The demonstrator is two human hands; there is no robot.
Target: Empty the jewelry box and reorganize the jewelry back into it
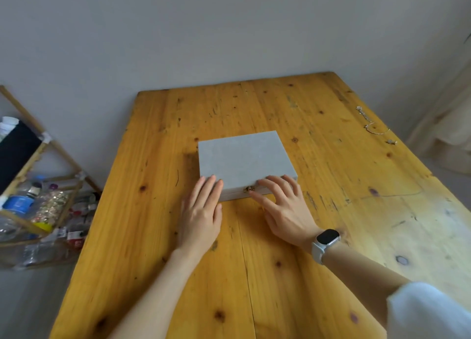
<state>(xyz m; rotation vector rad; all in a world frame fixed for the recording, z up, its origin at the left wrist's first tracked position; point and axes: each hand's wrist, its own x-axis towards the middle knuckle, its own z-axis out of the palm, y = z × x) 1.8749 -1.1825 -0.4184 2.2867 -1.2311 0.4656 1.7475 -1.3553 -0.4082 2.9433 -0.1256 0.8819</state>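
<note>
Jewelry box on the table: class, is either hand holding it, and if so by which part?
Neither hand grips it. The left hand rests flat on the jewelry box at its near left corner; the right hand lies at the front edge, thumb by the clasp.

Wood table (153,211); bamboo rack (23,165) w/ bottles (19,203).

A closed jewelry box (246,160) hides its contents. Beyond the right hand (283,206), small jewelry pieces (374,124) are too tiny to identify. The table (158,211) runs off the bottom edge.
</note>
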